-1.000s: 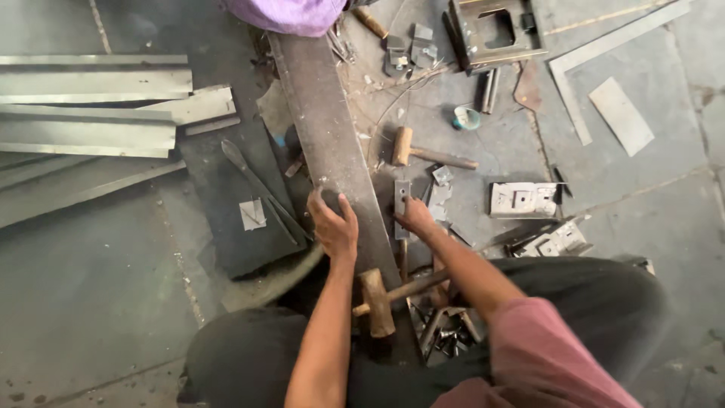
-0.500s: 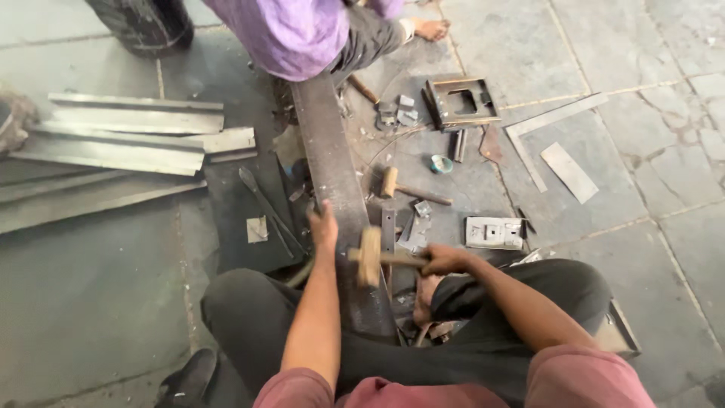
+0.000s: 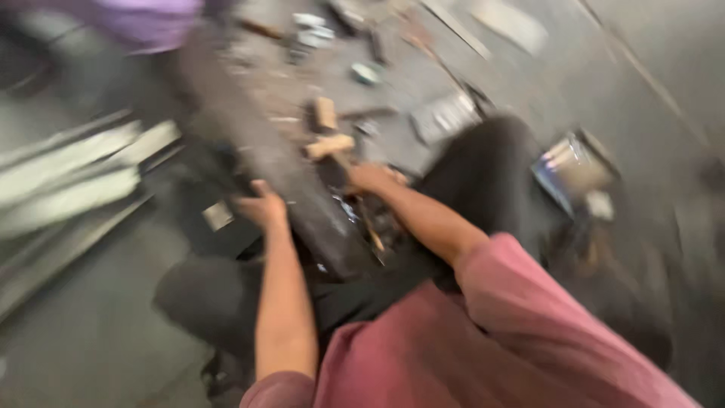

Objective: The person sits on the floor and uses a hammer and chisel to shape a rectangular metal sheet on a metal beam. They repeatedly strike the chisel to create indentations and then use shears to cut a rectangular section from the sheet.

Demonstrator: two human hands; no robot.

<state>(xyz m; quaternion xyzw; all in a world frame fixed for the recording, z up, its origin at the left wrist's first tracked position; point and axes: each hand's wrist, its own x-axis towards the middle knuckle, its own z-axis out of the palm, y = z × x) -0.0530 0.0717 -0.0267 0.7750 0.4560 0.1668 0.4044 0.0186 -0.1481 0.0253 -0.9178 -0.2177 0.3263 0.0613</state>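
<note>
Pink sleeves (image 3: 483, 340) fill the near edge of a badly blurred view, above black trousers (image 3: 483, 181) on a person seated on the grey floor (image 3: 91, 347). Two bare forearms reach forward. The left hand (image 3: 263, 208) lies with its fingers laid loosely together against the left edge of a long dark metal strip (image 3: 272, 159), which runs diagonally from the lap toward the far left. The right hand (image 3: 370, 179) is curled around what seems to be the handle of a wooden-headed mallet (image 3: 330, 145), whose pale head sits over the strip; blur hides how tightly the fingers close. A second mallet (image 3: 325, 113) lies just beyond it. Left of the strip lie several pale flat metal bars (image 3: 68, 181). Farther off, small scattered metal pieces (image 3: 313, 30) litter the floor, and a second person in purple clothing (image 3: 143, 19) sits at the strip's far end.
</note>
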